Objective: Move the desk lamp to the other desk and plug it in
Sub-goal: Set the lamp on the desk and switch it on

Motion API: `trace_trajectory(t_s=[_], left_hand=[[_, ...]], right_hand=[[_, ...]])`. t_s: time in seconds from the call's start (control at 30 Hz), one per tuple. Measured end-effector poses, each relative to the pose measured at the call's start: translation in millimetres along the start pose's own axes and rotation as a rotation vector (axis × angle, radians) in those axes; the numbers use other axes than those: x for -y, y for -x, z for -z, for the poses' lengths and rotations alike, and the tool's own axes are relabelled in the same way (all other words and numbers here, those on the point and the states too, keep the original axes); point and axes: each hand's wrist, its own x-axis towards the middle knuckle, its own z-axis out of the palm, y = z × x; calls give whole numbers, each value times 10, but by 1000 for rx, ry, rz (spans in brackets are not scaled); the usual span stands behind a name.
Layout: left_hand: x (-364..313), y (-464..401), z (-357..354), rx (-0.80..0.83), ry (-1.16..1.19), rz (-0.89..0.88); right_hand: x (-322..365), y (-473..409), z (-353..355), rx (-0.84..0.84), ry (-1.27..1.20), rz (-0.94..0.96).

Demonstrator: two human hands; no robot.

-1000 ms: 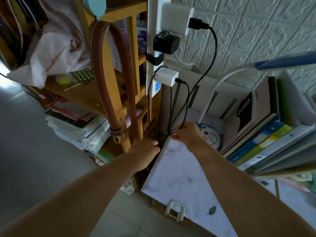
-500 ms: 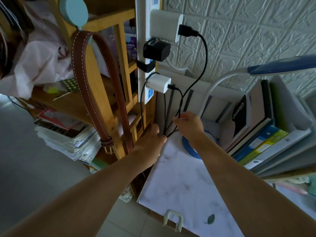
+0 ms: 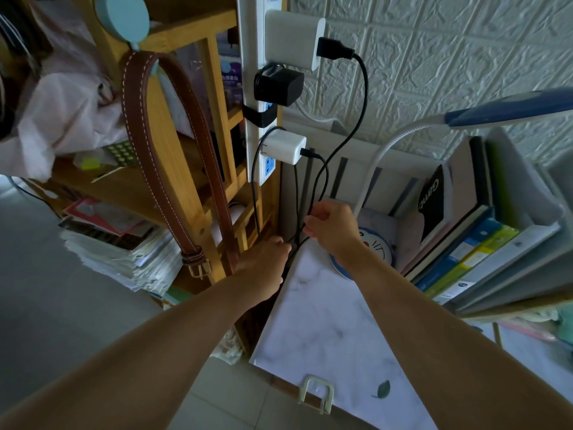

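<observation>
The desk lamp stands at the back of the marble-patterned desk (image 3: pixel 325 330): round blue-and-white cartoon base (image 3: pixel 376 246), white flexible neck (image 3: pixel 384 150), blue head (image 3: pixel 508 111) reaching right. A white power strip (image 3: pixel 249 88) hangs upright on the wooden shelf, holding a large white adapter (image 3: pixel 291 38), a black adapter (image 3: pixel 277 85) and a small white charger (image 3: pixel 283 148). Black cables (image 3: pixel 321 187) drop from them into the gap beside the desk. My right hand (image 3: pixel 331 229) pinches these cables just left of the lamp base. My left hand (image 3: pixel 263 268) grips the cables lower, in the gap.
A wooden shelf (image 3: pixel 186 169) at left carries a hanging brown leather strap (image 3: pixel 161 156), crumpled cloth and paper stacks. Upright books and folders (image 3: pixel 471 243) fill a white rack right of the lamp. A pale clip (image 3: pixel 316 397) sits on the desk's front edge. Textured white wall behind.
My right hand has risen a little along the cables and uncovered more of the lamp base. My left hand stays low in the gap. The view has shifted slightly.
</observation>
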Motion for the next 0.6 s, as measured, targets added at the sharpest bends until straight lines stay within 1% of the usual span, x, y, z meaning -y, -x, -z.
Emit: trace_trajectory(t_s=[0.13,0.27,0.37,0.5,0.6], left_hand=[[-99,48,37,-41,31,-32],[-228,121,42,-251,18,-33],[-364,107,55,-328,85,-87],[-603,-26,-49,-342,176,-201],[-753,-190,-204,-263,187,-225]], right_hand=[[-36,14,119,-13,80,-55],[-164,50,247,-33,71,-161],[-283,90,389,-14,158,-149],[-437,143,577,-4,218,-184],[-596,137,696,17,256,-207]])
